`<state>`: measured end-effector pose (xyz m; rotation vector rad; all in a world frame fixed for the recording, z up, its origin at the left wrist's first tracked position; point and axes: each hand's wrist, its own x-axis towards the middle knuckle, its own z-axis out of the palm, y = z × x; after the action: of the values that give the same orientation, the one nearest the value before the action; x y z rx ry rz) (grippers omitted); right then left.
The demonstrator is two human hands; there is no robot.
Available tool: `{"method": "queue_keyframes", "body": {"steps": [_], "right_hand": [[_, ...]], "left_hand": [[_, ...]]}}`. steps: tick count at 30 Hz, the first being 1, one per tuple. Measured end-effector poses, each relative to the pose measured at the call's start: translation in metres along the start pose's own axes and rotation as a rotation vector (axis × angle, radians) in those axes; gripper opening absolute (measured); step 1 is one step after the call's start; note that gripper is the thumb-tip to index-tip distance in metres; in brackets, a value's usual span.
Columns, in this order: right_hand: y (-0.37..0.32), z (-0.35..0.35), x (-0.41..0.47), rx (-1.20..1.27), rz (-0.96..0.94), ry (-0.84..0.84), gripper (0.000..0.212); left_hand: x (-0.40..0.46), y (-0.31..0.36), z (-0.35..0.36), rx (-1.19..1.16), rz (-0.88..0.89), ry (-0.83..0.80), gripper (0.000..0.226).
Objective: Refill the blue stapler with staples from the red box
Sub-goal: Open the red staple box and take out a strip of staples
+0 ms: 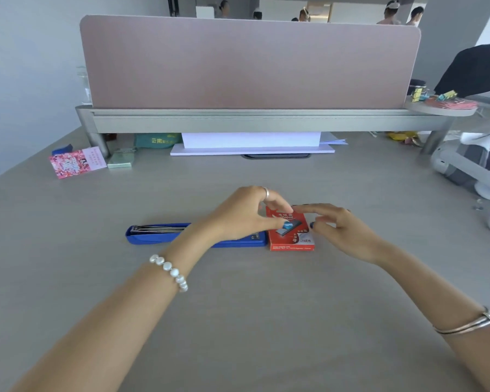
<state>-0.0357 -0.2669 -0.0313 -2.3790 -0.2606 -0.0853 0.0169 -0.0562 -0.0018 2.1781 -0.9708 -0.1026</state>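
Observation:
The blue stapler lies flat on the desk, swung open, with its metal staple channel showing at the left end. The red staple box sits closed at the stapler's right end, touching it. My left hand reaches across the stapler's right half and pinches the box's far left corner between thumb and forefinger. My right hand meets the box from the right, forefinger along the far edge and thumb against the right side. The stapler's middle is hidden under my left wrist.
A pink divider screen stands on a grey shelf riser at the back. Under the riser are white paper, a green packet and a pink card. Binder clips rest on a round tray at right. A chair base stands beside the desk.

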Motion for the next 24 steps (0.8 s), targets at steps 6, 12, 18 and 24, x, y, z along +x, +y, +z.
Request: {"method": "queue_keyframes", "body": {"steps": [6, 12, 18, 24], "right_hand": [[0.011, 0.005, -0.004, -0.044, -0.066, -0.034, 0.047], [0.021, 0.012, -0.002, -0.206, -0.145, 0.014, 0.057], [0.022, 0.008, -0.006, -0.12, -0.199, 0.04, 0.039], [0.02, 0.003, -0.011, 0.147, -0.088, 0.027, 0.025]], "left_hand": [[0.006, -0.013, 0.02, 0.146, 0.032, -0.07, 0.032], [0.003, -0.019, 0.021, 0.214, 0.006, -0.095, 0.05], [-0.001, -0.021, 0.012, 0.18, -0.032, -0.097, 0.048], [-0.001, -0.017, 0.018, 0.22, 0.039, 0.049, 0.019]]}}
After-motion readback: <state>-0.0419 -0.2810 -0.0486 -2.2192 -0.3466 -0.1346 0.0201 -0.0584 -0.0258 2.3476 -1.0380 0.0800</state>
